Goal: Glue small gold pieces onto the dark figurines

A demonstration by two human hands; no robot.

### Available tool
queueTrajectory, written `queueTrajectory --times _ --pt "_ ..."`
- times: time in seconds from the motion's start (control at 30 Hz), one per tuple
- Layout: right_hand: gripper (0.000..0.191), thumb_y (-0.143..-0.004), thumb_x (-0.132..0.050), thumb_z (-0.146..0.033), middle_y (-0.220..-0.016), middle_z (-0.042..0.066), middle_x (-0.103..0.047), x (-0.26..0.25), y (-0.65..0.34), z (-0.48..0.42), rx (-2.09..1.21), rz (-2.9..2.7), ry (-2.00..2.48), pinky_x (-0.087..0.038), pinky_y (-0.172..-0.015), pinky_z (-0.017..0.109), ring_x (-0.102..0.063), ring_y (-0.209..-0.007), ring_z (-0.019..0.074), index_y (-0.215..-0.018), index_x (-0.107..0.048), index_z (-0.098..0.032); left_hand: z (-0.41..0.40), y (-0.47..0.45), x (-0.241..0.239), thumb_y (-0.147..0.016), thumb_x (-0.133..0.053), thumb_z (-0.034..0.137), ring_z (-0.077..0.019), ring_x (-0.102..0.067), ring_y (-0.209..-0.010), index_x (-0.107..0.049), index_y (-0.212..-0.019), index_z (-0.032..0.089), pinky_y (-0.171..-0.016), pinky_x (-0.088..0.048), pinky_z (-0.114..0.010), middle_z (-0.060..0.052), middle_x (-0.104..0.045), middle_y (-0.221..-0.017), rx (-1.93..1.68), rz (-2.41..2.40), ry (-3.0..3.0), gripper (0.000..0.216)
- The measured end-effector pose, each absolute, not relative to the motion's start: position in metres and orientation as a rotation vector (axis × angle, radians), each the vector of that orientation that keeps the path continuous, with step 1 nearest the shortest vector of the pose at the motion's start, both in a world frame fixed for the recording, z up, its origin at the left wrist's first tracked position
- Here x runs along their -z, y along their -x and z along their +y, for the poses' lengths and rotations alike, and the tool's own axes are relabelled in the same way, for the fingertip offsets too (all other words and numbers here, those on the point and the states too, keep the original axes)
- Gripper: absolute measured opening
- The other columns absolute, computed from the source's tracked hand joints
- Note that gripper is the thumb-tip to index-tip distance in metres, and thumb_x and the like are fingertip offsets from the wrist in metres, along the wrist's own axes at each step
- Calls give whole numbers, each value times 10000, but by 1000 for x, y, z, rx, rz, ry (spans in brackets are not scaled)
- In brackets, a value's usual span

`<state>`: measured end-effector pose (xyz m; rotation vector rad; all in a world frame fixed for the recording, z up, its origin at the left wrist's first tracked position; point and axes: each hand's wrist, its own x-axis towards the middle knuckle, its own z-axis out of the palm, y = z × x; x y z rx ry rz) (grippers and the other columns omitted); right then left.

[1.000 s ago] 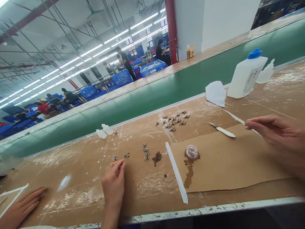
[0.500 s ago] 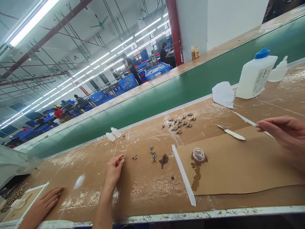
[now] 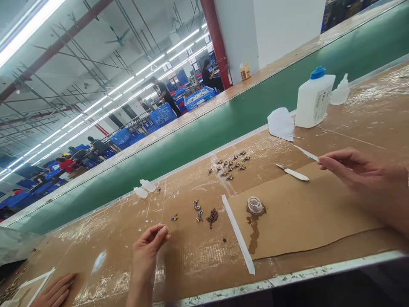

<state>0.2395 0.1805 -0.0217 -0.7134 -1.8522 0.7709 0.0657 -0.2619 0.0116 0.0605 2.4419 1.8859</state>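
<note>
My left hand is raised a little over the brown table, thumb and fingers pinched on a small blue-and-gold part, mostly hidden by the fingertips. Right of it lie another such part, a short cluster of them and a heap of small brown rings. My right hand is above the cardboard sheet, its thumb and forefinger pressed together; whatever they hold is too small to make out. Nearest to it are a white-handled knife and a white tape strip.
A small clear cup stands in a brown wet spot on the cardboard. Several blue-and-gold parts lie further back. A white bottle stands at back right. Another person's hand rests at lower left. A green conveyor belt runs behind.
My left hand has lifted the small part off the table and drawn slightly toward me. My right hand stays pinched. The whole view has shifted, moving things leftward in the picture.
</note>
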Motion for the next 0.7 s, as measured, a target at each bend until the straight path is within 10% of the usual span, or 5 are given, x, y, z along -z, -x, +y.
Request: queueTrajectory --times 0.7 --pt "116 -856 -548 -275 -732 16 -626 6 -245 180 -896 -1962 352 -445 -609 297 -571 -662 158 -766 -591 -216 -134 -131 -8 -448 -855 355 -118 -643 -578 -730 -745 182 -638 -516 -138 -33 -687 -595 -2057 2262 -64 366"
